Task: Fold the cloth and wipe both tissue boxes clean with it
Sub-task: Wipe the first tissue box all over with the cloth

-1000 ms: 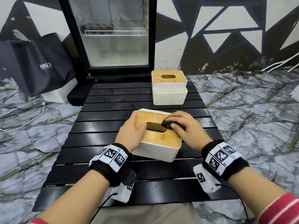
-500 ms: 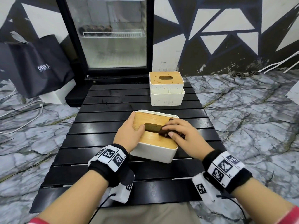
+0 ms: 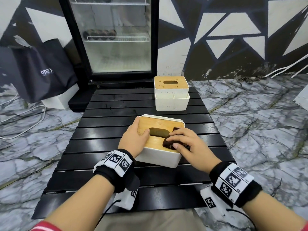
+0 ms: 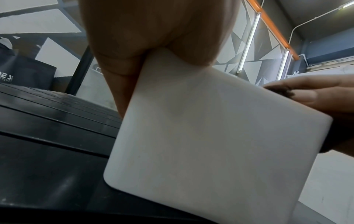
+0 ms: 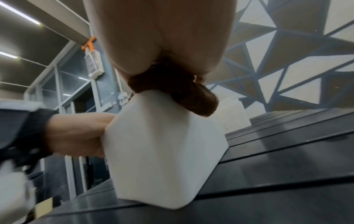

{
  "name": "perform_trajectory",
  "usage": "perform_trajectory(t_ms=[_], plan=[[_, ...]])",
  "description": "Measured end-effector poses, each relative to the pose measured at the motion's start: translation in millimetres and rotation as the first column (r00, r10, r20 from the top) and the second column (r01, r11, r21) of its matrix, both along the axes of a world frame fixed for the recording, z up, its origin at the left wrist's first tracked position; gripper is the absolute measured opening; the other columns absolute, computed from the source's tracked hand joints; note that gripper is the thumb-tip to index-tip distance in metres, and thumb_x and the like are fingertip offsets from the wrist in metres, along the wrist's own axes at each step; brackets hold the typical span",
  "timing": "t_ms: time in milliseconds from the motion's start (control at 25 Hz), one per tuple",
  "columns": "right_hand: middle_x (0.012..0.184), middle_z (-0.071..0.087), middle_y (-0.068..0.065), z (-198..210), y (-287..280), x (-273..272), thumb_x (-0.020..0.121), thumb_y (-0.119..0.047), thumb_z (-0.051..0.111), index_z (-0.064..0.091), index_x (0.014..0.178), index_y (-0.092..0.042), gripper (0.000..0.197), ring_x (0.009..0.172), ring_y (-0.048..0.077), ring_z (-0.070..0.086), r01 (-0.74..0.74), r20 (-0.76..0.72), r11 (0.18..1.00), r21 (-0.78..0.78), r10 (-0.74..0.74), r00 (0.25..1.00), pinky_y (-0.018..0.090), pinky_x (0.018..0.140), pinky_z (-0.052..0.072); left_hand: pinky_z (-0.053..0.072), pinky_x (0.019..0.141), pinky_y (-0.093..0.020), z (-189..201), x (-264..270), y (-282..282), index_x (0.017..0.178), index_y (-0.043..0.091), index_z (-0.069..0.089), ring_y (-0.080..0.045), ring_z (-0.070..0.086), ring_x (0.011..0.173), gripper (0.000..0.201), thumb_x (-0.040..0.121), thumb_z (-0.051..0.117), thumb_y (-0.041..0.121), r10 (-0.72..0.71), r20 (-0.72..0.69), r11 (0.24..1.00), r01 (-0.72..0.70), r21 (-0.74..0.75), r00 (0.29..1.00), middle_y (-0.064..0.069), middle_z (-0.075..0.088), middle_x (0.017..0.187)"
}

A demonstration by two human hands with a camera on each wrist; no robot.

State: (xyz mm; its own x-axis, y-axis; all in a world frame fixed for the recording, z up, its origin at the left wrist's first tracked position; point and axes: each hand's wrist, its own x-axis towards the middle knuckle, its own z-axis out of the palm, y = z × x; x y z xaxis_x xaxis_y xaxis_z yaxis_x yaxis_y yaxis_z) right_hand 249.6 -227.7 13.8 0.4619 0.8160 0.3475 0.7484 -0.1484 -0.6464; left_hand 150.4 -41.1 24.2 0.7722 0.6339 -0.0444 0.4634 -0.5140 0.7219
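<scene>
A white tissue box with a bamboo lid (image 3: pixel 158 125) stands in the middle of the black slatted table (image 3: pixel 116 114). My left hand (image 3: pixel 135 139) grips its left end, thumb on the lid and fingers down the side; the box wall (image 4: pixel 210 128) fills the left wrist view. My right hand (image 3: pixel 186 144) holds a folded dark brown cloth (image 3: pixel 168 143) and presses it on the lid's near right corner. The right wrist view has the cloth (image 5: pixel 172 84) bunched under the palm on the box's top edge (image 5: pixel 162 144). A second, speckled tissue box (image 3: pixel 171 92) stands at the table's far end.
A glass-door fridge (image 3: pixel 113 39) stands behind the table, with a black bag (image 3: pixel 36 70) to its left. White cables (image 3: pixel 25 117) lie on the marble floor. The table's near edge (image 3: pixel 116 207) is close to my lap.
My right hand has drawn the cloth toward me across the lid, from beside the slot to the near right corner. The left hand keeps its hold on the box.
</scene>
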Motion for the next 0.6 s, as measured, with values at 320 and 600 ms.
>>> perform_trajectory(t_ms=[320,600], plan=[[0.107,0.052,-0.016,10,23,34,0.089,-0.013,0.055,0.065,0.105,-0.030,0.026,0.111,0.011,0.045,0.098,-0.053,0.993,-0.065,-0.102,0.993,0.033,0.100,0.038,0.037,0.100,-0.032,1,2,3,0.150,0.027,0.015,-0.023,0.043,0.128,0.065,0.095,0.047,0.039,-0.024,-0.021,1.000,0.024,0.015,0.999,-0.004,0.039,0.147],[0.107,0.050,-0.017,11,22,25,0.091,-0.017,0.052,0.065,0.108,-0.030,0.025,0.109,0.016,0.042,0.204,-0.034,0.975,-0.087,-0.208,0.978,0.025,0.095,0.032,0.020,0.115,-0.049,2,-14,8,0.147,0.040,0.018,-0.021,0.018,0.143,0.086,0.073,0.037,0.078,-0.163,-0.142,0.961,0.190,0.202,0.976,0.005,0.011,0.158]])
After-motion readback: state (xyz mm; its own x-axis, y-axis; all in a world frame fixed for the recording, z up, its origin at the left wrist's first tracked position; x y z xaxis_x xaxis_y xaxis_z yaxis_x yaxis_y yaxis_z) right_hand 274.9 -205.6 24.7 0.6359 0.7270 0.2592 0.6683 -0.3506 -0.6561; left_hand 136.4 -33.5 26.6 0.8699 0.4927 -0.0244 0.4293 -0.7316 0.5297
